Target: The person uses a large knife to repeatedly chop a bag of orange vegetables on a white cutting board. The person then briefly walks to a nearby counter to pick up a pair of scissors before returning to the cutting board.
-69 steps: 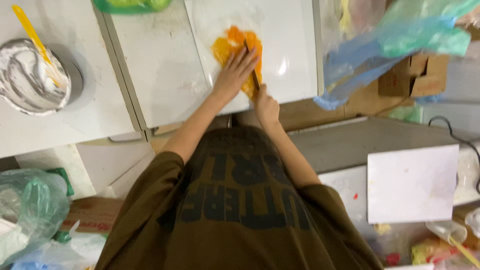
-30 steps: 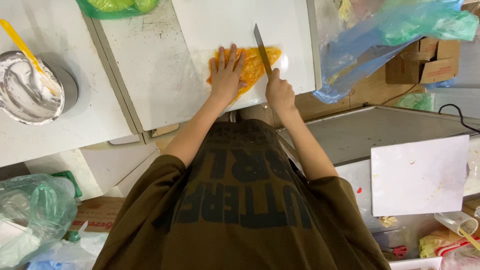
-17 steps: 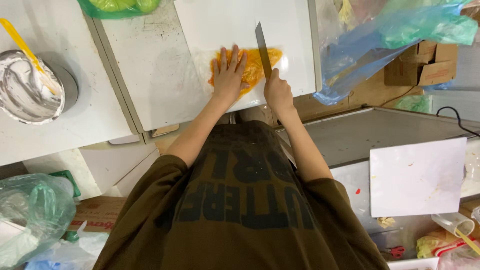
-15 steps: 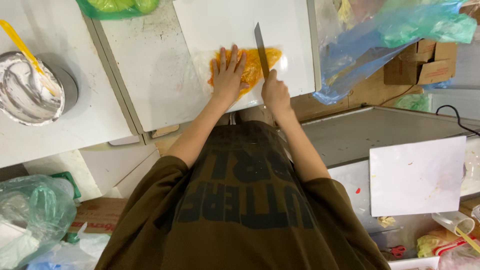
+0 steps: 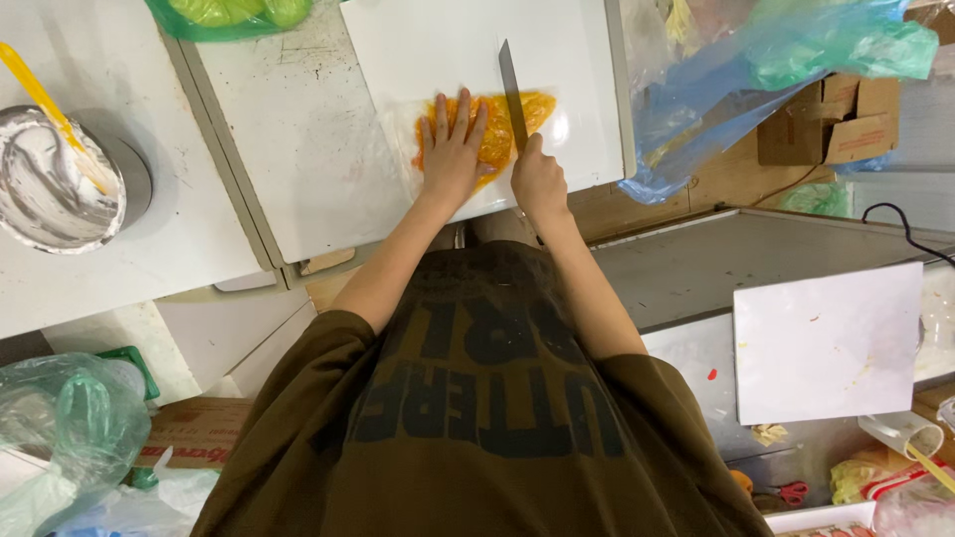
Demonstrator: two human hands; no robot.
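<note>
Orange fruit (image 5: 517, 124) lies flat on the board (image 5: 438, 50) under the spread left hand (image 5: 453, 159); the right hand (image 5: 537, 184), gripping the knife (image 5: 512, 94), does best cutting clear of those fingers.

— What have you got under your left hand (image 5: 453, 159)?

— A flat piece of orange food (image 5: 497, 134), spread out on the white cutting board (image 5: 438, 45) near its front edge. Your palm presses it flat, fingers spread.

— And the knife (image 5: 512, 94)?

— Your right hand (image 5: 539, 184) grips its handle. The long blade stands on edge across the orange piece, tip pointing away from you.
</note>
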